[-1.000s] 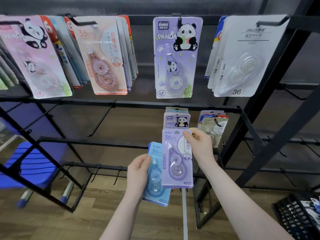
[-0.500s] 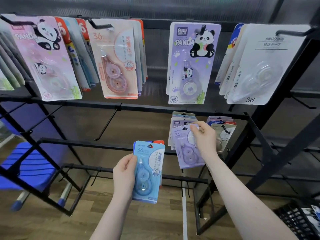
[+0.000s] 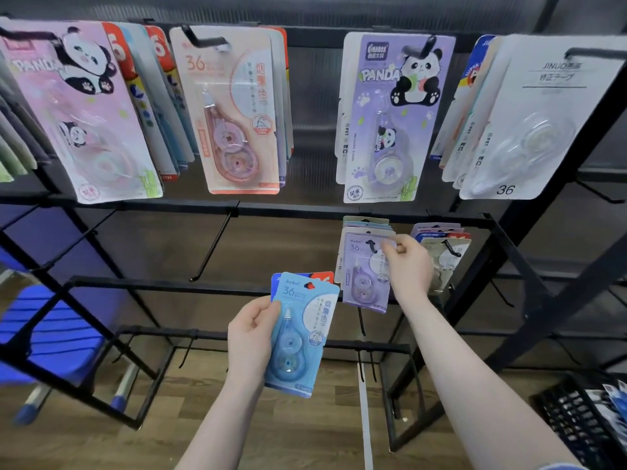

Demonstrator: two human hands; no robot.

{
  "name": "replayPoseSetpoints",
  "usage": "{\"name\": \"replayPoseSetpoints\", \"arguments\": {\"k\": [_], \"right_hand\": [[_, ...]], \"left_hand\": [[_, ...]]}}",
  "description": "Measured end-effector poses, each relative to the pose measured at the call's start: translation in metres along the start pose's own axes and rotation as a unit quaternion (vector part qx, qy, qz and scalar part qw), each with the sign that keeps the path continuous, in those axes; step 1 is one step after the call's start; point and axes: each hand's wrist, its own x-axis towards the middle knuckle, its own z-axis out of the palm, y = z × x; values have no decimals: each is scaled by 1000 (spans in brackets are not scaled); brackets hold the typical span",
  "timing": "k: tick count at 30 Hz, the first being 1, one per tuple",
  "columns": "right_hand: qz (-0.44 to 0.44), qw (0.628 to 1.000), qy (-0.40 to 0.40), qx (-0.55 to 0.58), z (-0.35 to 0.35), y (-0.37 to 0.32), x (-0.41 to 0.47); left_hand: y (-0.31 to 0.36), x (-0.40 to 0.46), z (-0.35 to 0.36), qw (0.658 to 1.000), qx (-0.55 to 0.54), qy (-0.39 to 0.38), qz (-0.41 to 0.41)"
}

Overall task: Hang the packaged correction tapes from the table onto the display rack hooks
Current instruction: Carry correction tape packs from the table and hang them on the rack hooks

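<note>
My right hand (image 3: 409, 266) pinches the top right corner of a purple correction tape pack (image 3: 364, 273), whose hang hole sits on a lower-row hook (image 3: 371, 245) of the black display rack (image 3: 305, 210), in front of several other packs. My left hand (image 3: 252, 337) grips a blue correction tape pack (image 3: 302, 334) upright below the rack bar, with another blue and red pack (image 3: 315, 277) behind it.
The upper row carries pink panda, peach, purple panda (image 3: 390, 117) and white (image 3: 539, 120) packs. An empty hook (image 3: 212, 245) slants down at centre left. A further hook holds beige packs (image 3: 444, 256). A black basket (image 3: 583, 422) sits low right, a blue stool (image 3: 51, 337) left.
My right hand carried the purple pack up and away from the blue one to the lower-row hook, where it now hangs. My left hand kept the blue pack and shifted slightly left.
</note>
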Motion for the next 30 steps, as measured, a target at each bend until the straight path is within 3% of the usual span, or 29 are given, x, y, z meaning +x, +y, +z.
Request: {"name": "replayPoseSetpoints", "arguments": {"k": [8,14,17,23,30], "right_hand": [[-126,991,49,-16,-11,-9,-25],[-73,979,-173,82,-17,-9,-64],[-44,969,-219,104,-19,-1,-71],[-8,964,-204,169,-45,12,-74],[34,980,-105,166,-106,47,-48]], "left_hand": [[4,7,-2,1000,-21,-7,13],[3,5,14,998,-45,-39,16],[0,4,22,997,-46,-59,19],[-4,0,41,994,-26,-94,41],[-4,8,74,992,-23,-77,97]]}}
